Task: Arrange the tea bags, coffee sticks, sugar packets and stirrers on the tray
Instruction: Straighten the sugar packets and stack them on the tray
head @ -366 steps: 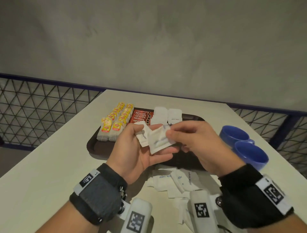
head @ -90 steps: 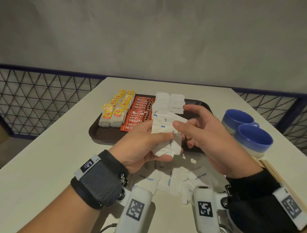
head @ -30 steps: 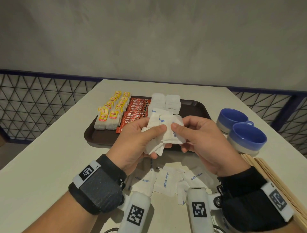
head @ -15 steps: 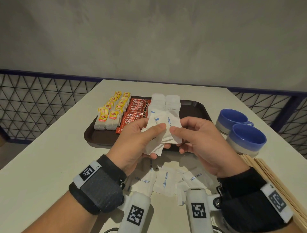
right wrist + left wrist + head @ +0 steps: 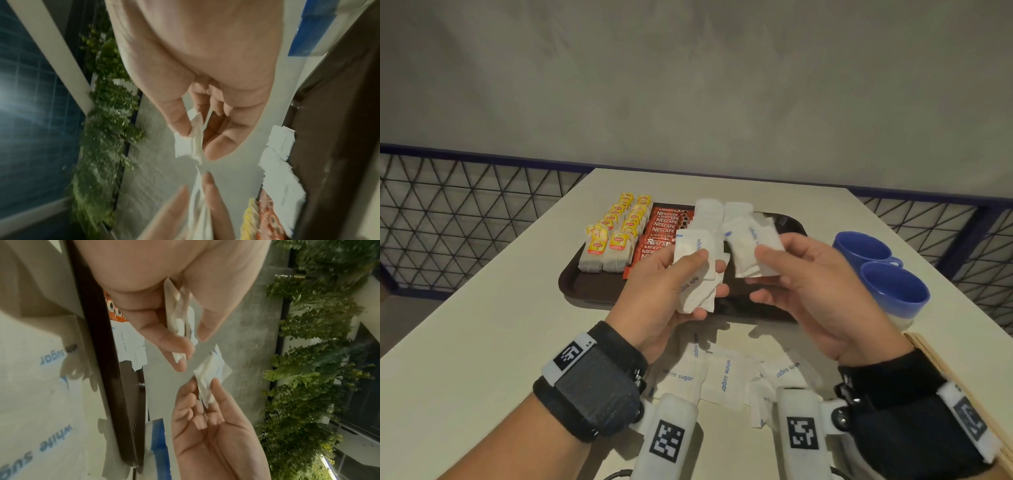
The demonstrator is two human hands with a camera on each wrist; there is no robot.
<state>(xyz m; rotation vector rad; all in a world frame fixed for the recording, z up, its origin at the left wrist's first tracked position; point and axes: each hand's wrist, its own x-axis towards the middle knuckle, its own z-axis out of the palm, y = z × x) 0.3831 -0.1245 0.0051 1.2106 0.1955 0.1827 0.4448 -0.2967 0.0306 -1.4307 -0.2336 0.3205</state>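
Note:
Both hands hover above the near edge of the dark brown tray (image 5: 599, 291). My left hand (image 5: 671, 284) pinches a small stack of white sugar packets (image 5: 697, 270) between thumb and fingers. My right hand (image 5: 787, 270) pinches another few sugar packets (image 5: 751, 246), held apart from the left stack. On the tray lie yellow-tagged tea bags (image 5: 616, 236) in two rows, red coffee sticks (image 5: 664, 229) and two rows of white sugar packets (image 5: 710, 212). More loose sugar packets (image 5: 722, 377) lie on the table under my wrists. The wooden stirrers (image 5: 962, 383) lie at the right edge.
Two blue cups (image 5: 887, 274) stand right of the tray, close to my right hand. The white table (image 5: 482, 325) ends at a wire mesh railing (image 5: 465, 222) on the left and behind. The tray's right part (image 5: 787, 222) is bare.
The single bunch of sugar packets that both hands held together is now split. My right hand has drawn a few packets away to the right while the left keeps the others.

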